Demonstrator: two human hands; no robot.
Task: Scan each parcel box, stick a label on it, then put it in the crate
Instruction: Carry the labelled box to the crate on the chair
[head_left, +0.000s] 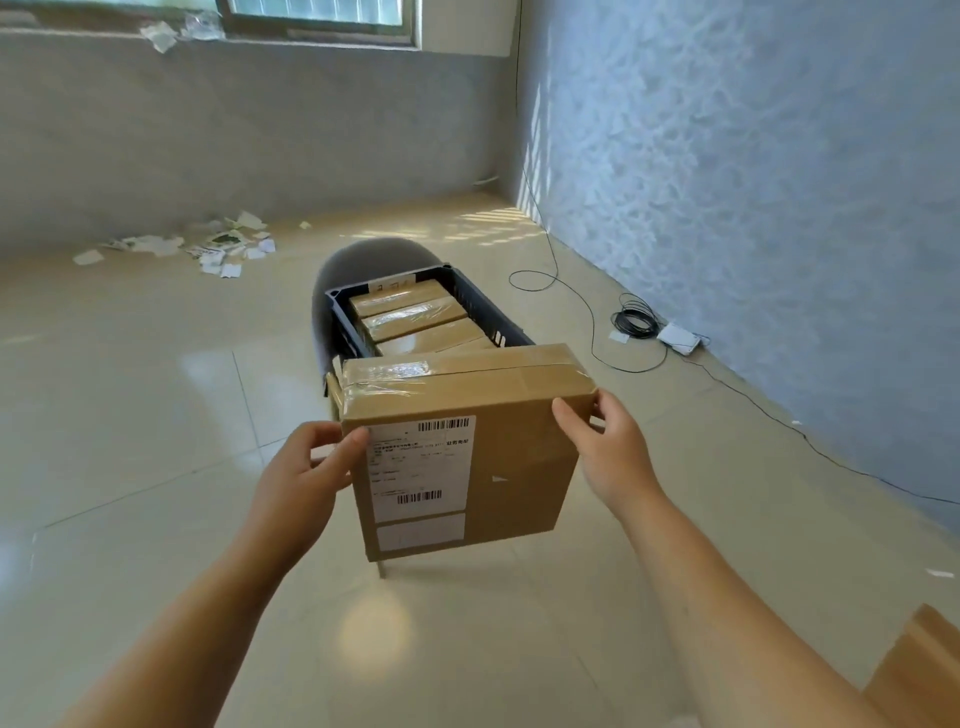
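A parcel box (488, 447) was held upright at the near end of the dark crate (342, 321), with its printed label (421, 467) facing the person. The crate, already lined with other boxes (410, 317), lay straight beyond the fingers. The left hand (306, 467) and right hand (608, 447) gripped opposite side edges, equally near the crate, thumbs pressed on the front, other fingers curled behind, mostly hidden.

We see a glossy beige tiled floor (130, 415), a grey wall (234, 130) under a window (322, 15), and a textured bluish wall (753, 182). Sunlight (488, 221) stripes the floor's far corner; paper scraps (208, 247) litter its far edge, a black cable (636, 327) its right edge.
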